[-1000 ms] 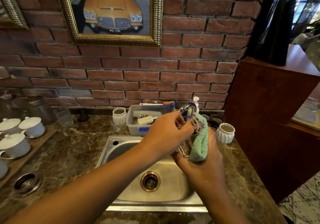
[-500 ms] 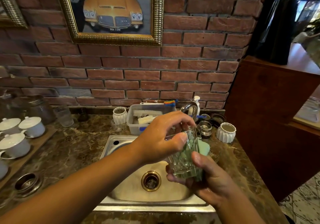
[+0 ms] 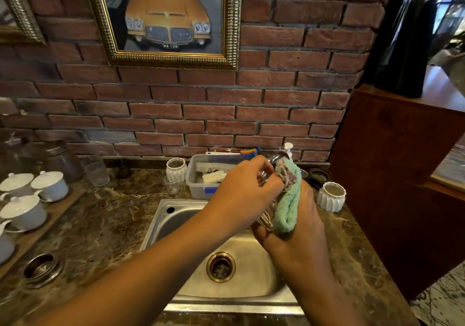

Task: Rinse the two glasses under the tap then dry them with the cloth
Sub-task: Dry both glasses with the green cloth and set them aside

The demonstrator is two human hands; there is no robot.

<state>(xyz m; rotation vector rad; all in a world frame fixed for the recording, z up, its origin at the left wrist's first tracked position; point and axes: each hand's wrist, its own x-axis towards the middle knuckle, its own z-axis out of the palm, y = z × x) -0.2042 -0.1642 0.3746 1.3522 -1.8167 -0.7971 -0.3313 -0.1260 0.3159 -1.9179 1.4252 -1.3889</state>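
Place: steel sink [image 3: 176, 215] set in a brown marbled worktop [image 3: 105, 220], with a brick wall behind.
Left hand: the left hand [image 3: 247, 194] reaches in from the lower left, its fingers curled round the upper end of the glass [image 3: 267, 216].
Right hand: the right hand [image 3: 299, 225] is seen from the back and clasps the glass from below and from the right side.
Glass: clear, held tilted between both hands above the right part of the basin. It is mostly hidden, with only a ribbed patch showing low between the hands.
Cloth: the green cloth [image 3: 286, 200] is folded long and lies between the glass and the right hand. Its top end is bunched at the left fingertips.
Tap: the curved metal tap [image 3: 275, 158] is just behind the hands. Whether water is running cannot be told.
Drain: the drain [image 3: 221, 266] is open to view, below the hands.
Behind sink: a grey plastic tub [image 3: 198, 187] holding a brush [image 3: 214, 166].
Far left: another clear glass [image 3: 97, 171] stands on the worktop by the wall, well apart from the sink.
Left edge: white lidded cups [image 3: 50, 186] on a wooden tray.
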